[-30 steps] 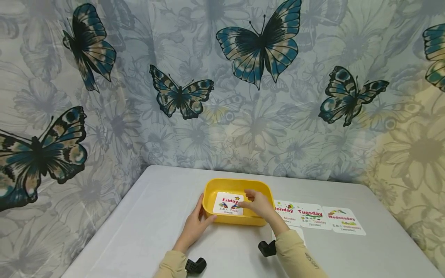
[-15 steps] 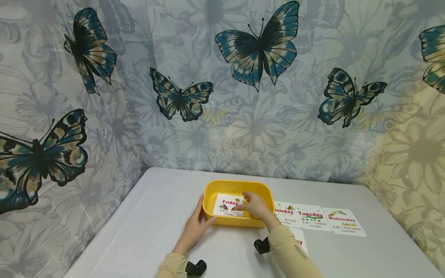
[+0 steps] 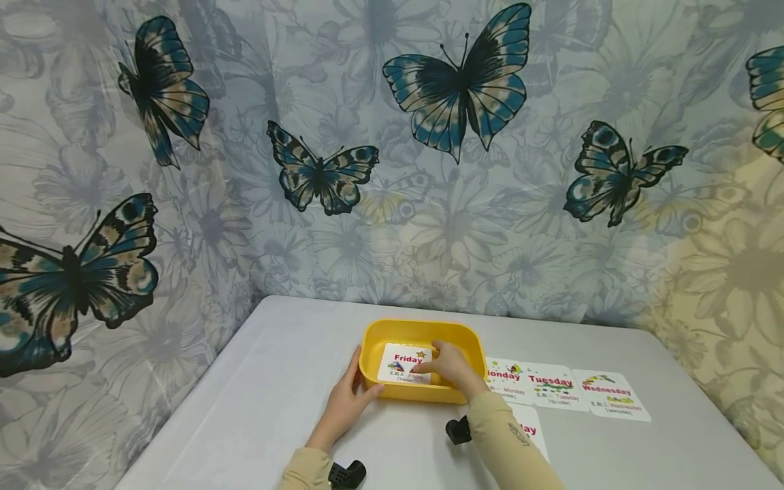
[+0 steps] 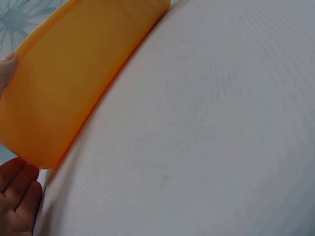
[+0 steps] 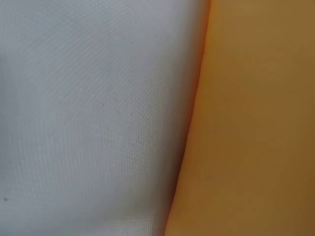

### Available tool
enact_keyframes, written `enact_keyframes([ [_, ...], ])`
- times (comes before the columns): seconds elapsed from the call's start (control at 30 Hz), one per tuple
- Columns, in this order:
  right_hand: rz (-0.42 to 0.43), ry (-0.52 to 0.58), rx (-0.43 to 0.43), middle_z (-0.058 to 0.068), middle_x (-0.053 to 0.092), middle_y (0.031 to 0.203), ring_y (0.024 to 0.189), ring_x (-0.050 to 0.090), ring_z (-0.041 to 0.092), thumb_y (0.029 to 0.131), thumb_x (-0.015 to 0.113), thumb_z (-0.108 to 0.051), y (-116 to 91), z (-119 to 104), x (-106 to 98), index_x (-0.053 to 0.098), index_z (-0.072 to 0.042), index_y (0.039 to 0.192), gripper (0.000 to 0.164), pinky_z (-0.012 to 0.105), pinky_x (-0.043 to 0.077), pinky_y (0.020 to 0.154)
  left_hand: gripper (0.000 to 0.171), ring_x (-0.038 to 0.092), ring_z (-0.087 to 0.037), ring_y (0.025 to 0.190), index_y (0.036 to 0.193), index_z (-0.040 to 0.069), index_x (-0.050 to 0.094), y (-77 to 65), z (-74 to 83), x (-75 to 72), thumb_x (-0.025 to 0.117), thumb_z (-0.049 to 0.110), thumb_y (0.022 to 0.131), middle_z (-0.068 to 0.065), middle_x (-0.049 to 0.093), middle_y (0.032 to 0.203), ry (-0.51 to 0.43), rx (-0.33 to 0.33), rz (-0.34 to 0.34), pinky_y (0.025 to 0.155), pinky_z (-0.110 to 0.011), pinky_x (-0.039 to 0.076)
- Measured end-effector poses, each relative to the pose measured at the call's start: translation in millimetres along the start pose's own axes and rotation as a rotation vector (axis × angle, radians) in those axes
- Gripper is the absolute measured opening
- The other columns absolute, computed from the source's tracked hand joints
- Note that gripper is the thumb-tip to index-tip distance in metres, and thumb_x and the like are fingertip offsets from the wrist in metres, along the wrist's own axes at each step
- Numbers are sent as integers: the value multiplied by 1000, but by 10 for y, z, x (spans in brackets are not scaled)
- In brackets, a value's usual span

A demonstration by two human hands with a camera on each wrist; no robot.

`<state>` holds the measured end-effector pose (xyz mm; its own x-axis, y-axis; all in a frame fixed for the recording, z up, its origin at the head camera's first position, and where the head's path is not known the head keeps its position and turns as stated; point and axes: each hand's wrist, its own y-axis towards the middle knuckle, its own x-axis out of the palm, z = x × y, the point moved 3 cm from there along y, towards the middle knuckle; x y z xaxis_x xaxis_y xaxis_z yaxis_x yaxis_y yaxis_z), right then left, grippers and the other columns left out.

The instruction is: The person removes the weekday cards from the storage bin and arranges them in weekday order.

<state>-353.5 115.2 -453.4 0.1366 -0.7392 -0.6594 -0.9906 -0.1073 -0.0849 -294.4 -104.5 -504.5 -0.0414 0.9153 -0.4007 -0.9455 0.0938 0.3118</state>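
A yellow plastic tray (image 3: 422,393) sits on the white table, and inside it a white card reading "Friday" (image 3: 398,361) lies face up at the left. My left hand (image 3: 343,401) grips the tray's front left corner, thumb on the front wall and fingers along the left side. The left wrist view shows that thumb (image 4: 7,71) against the orange-looking wall. Reaching in over the front right rim, my right hand (image 3: 456,367) touches the card's right part with its thumb, the other fingers curved and spread apart from it near the card's upper right corner.
Right of the tray lie cards reading "Monday" (image 3: 511,388), partly hidden, "Tuesday" (image 3: 554,388) and "Wednesday" (image 3: 612,395) in a row. Another card (image 3: 531,427) lies half under my right sleeve. A butterfly-patterned curtain (image 3: 453,258) hangs behind the table (image 3: 245,408).
My right forearm has shifted slightly left, uncovering more of the card under the sleeve. The right thumb has moved a little further left over the "Friday" card. The left hand keeps its hold.
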Motion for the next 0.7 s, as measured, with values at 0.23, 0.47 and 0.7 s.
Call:
enact_keyframes([
  [0.23, 4, -24, 15, 29, 46, 129, 118, 43, 39, 69, 83, -27, 67, 13, 28, 40, 14, 131, 86, 50, 35, 101, 90, 33, -19, 131, 150, 27, 13, 7, -12, -3, 65, 52, 80, -5, 27, 148, 6, -11, -6, 105, -36, 33],
  [0.47, -4, -57, 18, 29, 47, 128, 117, 44, 37, 67, 84, -27, 117, 37, 48, 40, 15, 131, 88, 48, 35, 102, 91, 34, -22, 130, 150, 18, 14, -2, -23, 0, 65, 48, 82, -9, 29, 148, 5, 19, 0, 104, -38, 34],
  [0.7, -28, -164, -3, 32, 38, 132, 121, 36, 41, 64, 86, -30, 148, 58, 67, 43, 12, 130, 90, 51, 29, 105, 92, 36, -23, 129, 150, 17, 14, 2, -23, -3, 66, 48, 82, -10, 31, 146, 5, 10, -3, 103, -39, 35],
])
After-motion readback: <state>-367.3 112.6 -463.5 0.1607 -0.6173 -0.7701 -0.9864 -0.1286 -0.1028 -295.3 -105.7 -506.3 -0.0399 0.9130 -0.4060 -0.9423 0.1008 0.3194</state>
